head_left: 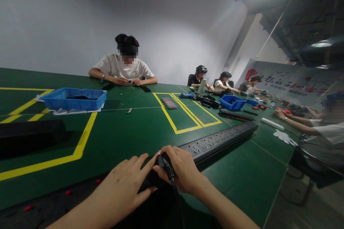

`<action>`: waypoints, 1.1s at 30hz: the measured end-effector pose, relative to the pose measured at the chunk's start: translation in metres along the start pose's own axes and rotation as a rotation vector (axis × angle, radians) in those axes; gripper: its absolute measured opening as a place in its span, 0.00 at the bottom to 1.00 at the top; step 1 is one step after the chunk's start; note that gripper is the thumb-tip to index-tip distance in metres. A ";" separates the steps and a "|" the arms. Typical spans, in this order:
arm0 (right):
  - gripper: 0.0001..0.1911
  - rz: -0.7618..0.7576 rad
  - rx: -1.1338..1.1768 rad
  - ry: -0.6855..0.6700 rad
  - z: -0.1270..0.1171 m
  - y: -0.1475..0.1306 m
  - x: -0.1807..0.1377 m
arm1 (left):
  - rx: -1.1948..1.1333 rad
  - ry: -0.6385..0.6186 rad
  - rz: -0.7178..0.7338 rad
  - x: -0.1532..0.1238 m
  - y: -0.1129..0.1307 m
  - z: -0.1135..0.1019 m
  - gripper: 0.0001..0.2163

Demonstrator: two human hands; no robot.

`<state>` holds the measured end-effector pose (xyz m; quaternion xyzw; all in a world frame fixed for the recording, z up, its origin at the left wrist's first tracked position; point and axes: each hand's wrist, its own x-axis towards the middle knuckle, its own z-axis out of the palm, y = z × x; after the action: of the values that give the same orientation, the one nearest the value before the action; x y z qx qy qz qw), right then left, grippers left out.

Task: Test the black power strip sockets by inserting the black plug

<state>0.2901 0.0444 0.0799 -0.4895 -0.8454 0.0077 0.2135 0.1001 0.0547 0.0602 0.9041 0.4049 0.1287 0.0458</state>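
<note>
My right hand (181, 170) is closed round a black plug (164, 161) with a black cable (177, 200) running down toward me. The plug sits at the near end of a long black power strip (220, 139) that lies across the green table (129, 125). My left hand (129, 182) lies flat beside it with fingers stretched out, pressing on the strip's dark near part, its fingertips close to the plug.
A blue tray (75, 98) stands at the left inside yellow floor-tape lines (80, 143). A black block (29, 134) lies at far left. A person sits opposite working with small parts; several more people work along the right side by another blue tray (232, 102).
</note>
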 end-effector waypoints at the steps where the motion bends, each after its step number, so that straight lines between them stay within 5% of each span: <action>1: 0.16 -0.001 0.002 0.002 0.000 0.000 0.000 | -0.003 0.004 0.002 0.000 0.000 0.000 0.26; 33: 0.16 -0.014 0.000 -0.010 0.000 0.001 0.000 | 0.026 -0.002 0.008 0.000 -0.001 0.004 0.26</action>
<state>0.2914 0.0448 0.0795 -0.4837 -0.8498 0.0087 0.2092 0.1006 0.0550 0.0565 0.9063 0.4030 0.1229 0.0341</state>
